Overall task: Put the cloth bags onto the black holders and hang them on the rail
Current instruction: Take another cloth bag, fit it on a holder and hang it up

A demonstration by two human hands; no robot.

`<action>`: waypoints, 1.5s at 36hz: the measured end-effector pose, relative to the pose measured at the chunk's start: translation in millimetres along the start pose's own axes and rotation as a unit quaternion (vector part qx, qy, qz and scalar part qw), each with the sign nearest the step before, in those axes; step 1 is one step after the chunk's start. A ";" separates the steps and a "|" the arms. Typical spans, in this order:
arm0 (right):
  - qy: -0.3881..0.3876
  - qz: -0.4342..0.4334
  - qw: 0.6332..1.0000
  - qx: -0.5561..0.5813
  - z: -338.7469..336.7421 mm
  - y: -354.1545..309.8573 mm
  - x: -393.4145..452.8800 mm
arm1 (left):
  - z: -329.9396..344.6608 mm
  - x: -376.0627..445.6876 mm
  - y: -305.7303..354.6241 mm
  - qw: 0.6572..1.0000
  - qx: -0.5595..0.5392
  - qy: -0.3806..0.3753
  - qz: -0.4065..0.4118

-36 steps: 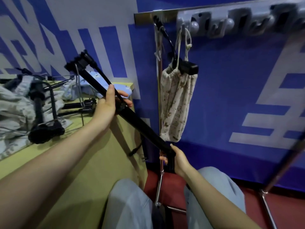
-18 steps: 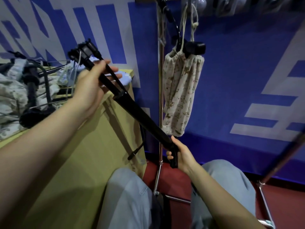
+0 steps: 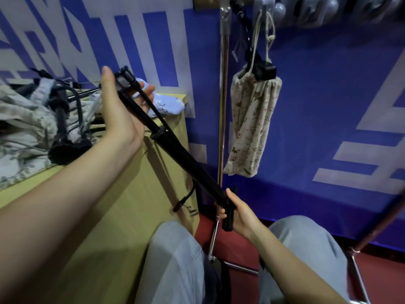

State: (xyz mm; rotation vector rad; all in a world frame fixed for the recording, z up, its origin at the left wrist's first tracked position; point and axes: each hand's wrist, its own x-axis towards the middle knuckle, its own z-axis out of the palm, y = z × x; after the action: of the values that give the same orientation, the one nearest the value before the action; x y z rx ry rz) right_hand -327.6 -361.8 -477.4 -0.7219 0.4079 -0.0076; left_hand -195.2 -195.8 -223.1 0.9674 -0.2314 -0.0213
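Observation:
A long black holder (image 3: 184, 159) slants from upper left to lower right over the table edge. My left hand (image 3: 119, 110) holds its thin upper end, fingers curled loosely round the rods. My right hand (image 3: 237, 212) grips the lower handle end. A beige patterned cloth bag (image 3: 252, 128) hangs by its drawstring from another black holder (image 3: 262, 68) hooked on the rail (image 3: 328, 5) at the top. More cloth bags (image 3: 19, 119) and black holders (image 3: 65, 145) lie piled on the table at the left. A light blue bag (image 3: 166, 104) lies behind my left hand.
The yellow-green table (image 3: 122, 216) fills the lower left. The rack's metal upright (image 3: 223, 106) stands between table and hung bag, its base bars (image 3: 357, 275) on the red floor. A blue and white banner (image 3: 328, 106) backs everything. My knees (image 3: 175, 264) sit below.
My left hand has slid up the holder toward its tip, and the fingers have loosened. The view has tipped down a little. My right hand keeps its grip.

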 end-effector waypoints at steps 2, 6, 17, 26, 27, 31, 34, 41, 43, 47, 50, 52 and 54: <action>-0.002 0.001 1.000 0.008 0.2 2.4 1.5 | 1.8 -4.2 -4.3 0.998 0.032 -0.039 -0.023; 0.001 -0.015 1.000 0.013 5.8 6.8 3.8 | -2.5 -3.5 -12.3 0.994 0.091 -0.050 -0.035; 0.023 -0.111 0.993 0.023 14.3 -1.9 10.9 | -2.2 -8.7 -30.0 0.983 0.077 -0.110 -0.124; 0.030 -0.137 0.990 -0.007 25.0 -9.2 9.2 | -2.3 -10.5 -31.9 0.977 0.047 -0.168 -0.119; 0.026 -0.133 0.991 -0.013 26.3 -9.4 9.1 | -0.6 -13.5 -35.0 0.977 0.050 -0.168 -0.124; -0.012 -0.089 0.991 -0.101 31.2 -8.3 2.1 | 7.1 -37.5 -61.3 0.951 0.166 -0.189 -0.179; 0.016 -0.060 0.947 -0.314 31.8 -6.0 -5.2 | 10.7 -52.6 -76.6 0.939 0.224 -0.193 -0.177; 0.136 -0.209 0.816 -0.522 18.8 -3.7 -2.1 | 5.6 -42.4 -82.0 0.942 0.245 -0.132 -0.184; 0.116 -0.233 0.820 -0.510 18.7 -2.6 -1.4 | 6.6 -39.7 -80.8 0.944 0.233 -0.117 -0.201; 0.026 -0.239 0.838 -0.489 24.2 1.9 -1.0 | 5.7 -40.7 -81.8 0.942 0.216 -0.121 -0.226; -0.067 -0.207 0.863 -0.457 29.6 0.2 -9.7 | 7.1 -46.3 -82.8 0.942 0.206 -0.137 -0.228; -0.096 -0.207 0.858 -0.460 31.5 -0.5 -15.7 | 8.3 -48.0 -82.0 0.943 0.204 -0.146 -0.220; -0.093 -0.228 0.857 -0.453 33.4 0.8 -19.0 | 9.6 -47.1 -78.8 0.944 0.201 -0.157 -0.209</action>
State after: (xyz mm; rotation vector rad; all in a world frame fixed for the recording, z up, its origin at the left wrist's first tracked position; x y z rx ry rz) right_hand -333.0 -337.0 -448.6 -1.7334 0.0154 -0.2041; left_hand -236.4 -242.8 -291.0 1.4087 -0.3278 -0.5400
